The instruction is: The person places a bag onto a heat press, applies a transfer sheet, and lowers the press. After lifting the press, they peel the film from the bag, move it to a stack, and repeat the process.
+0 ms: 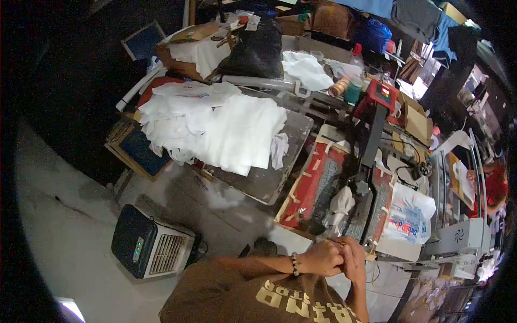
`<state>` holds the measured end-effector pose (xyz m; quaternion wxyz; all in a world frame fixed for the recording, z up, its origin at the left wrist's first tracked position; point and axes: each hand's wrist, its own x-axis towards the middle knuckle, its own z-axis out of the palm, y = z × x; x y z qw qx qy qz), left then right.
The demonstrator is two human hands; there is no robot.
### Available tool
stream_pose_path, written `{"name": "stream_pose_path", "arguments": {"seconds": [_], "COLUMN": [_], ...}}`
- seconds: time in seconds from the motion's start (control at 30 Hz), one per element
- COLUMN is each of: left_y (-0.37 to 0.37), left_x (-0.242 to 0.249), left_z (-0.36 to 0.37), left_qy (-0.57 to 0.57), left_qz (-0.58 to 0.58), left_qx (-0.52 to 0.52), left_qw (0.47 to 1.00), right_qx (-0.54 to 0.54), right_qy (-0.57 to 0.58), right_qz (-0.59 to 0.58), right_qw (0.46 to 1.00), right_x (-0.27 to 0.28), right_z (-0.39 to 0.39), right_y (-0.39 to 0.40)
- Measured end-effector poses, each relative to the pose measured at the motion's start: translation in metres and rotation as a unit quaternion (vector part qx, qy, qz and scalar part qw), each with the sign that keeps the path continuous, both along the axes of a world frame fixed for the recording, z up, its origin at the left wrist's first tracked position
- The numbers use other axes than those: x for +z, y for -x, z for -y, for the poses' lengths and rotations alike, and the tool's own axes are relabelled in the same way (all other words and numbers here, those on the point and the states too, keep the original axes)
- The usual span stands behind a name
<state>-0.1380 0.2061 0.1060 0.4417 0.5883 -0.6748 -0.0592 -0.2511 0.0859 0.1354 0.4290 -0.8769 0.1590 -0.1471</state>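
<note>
My left hand (322, 257), with a beaded bracelet on the wrist, and my right hand (354, 262) are pressed together in front of my brown printed shirt, fingers closed. Whether anything small sits between them is hidden. They hover at the near edge of a red-taped printing screen (315, 185). A crumpled white rag (342, 202) lies on that screen just beyond my hands. A black arm (371, 142) crosses the screen up to a red control box (383, 94).
A heap of white fabric (215, 126) covers a grey platen (269, 180) to the left. A black and white fan unit (148, 247) stands on the floor. A printed plastic bag (409, 218) lies to the right. A person in red (495, 185) is at the far right.
</note>
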Motion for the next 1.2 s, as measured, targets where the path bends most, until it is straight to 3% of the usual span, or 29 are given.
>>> {"name": "stream_pose_path", "arguments": {"seconds": [0.13,0.2,0.3,0.37,0.4,0.47,0.53,0.6,0.67,0.77,0.83,0.87,0.9,0.93,0.97,1.0,1.07,1.13,1.2], "left_y": [-0.001,-0.003,-0.012,-0.03,-0.04,-0.062,-0.088,-0.132,-0.182,-0.284,-0.394,-0.436,-0.491,-0.531,-0.569,-0.6,-0.628,-0.655,-0.667], "left_x": [-0.008,-0.004,0.007,0.018,0.022,0.03,0.032,0.007,-0.022,-0.037,-0.082,-0.073,-0.082,-0.072,-0.081,-0.08,-0.06,-0.074,-0.085], "left_z": [0.004,0.004,0.001,-0.006,-0.009,-0.018,-0.029,-0.035,-0.043,-0.069,-0.081,-0.091,-0.1,-0.11,-0.12,-0.13,-0.139,-0.15,-0.16], "left_qy": [0.053,0.039,0.113,-0.004,-0.003,-0.007,-0.009,-0.053,-0.032,-0.14,-0.119,-0.104,-0.047,-0.096,-0.053,-0.105,-0.217,-0.163,-0.216], "left_qz": [0.014,-0.007,-0.092,-0.154,-0.153,-0.263,-0.321,-0.208,-0.181,-0.182,-0.073,-0.058,0.032,0.092,0.156,0.163,0.195,0.332,0.328], "left_qx": [0.002,-0.014,-0.087,-0.202,-0.202,-0.208,-0.156,-0.057,0.044,0.238,0.327,0.387,0.427,0.472,0.517,0.553,0.608,0.64,0.653], "left_qw": [0.999,0.999,0.985,0.967,0.967,0.942,0.934,0.975,0.982,0.944,0.935,0.914,0.902,0.872,0.84,0.81,0.739,0.674,0.647], "right_qx": [-0.013,0.007,0.02,0.017,0.017,-0.017,-0.045,-0.072,-0.088,-0.109,-0.114,-0.117,-0.155,-0.193,-0.186,-0.187,-0.219,-0.216,-0.194], "right_qy": [-0.001,0.0,0.005,-0.009,-0.008,-0.079,-0.041,-0.007,0.094,0.149,0.196,0.195,0.182,0.17,0.188,0.19,0.101,0.123,0.211], "right_qz": [-0.013,-0.04,0.001,-0.032,-0.031,0.005,-0.034,-0.072,-0.1,-0.108,-0.148,-0.152,-0.172,-0.191,-0.163,-0.169,-0.234,-0.243,-0.17], "right_qw": [1.0,0.999,1.0,0.999,0.999,0.997,0.998,0.995,0.987,0.977,0.963,0.962,0.956,0.947,0.951,0.949,0.942,0.938,0.943], "right_x": [0.008,0.019,0.02,0.016,0.014,0.014,0.029,0.036,0.031,0.019,0.019,0.02,0.022,0.021,0.017,0.02,0.025,0.014,0.017], "right_z": [-0.004,-0.005,-0.007,-0.006,-0.007,-0.011,-0.022,-0.03,-0.031,-0.033,-0.037,-0.043,-0.05,-0.055,-0.053,-0.054,-0.054,-0.051,-0.051], "right_y": [-0.003,-0.006,-0.01,-0.007,-0.007,-0.008,-0.015,-0.022,-0.022,-0.016,-0.018,-0.02,-0.023,-0.027,-0.028,-0.028,-0.029,-0.018,-0.015]}}
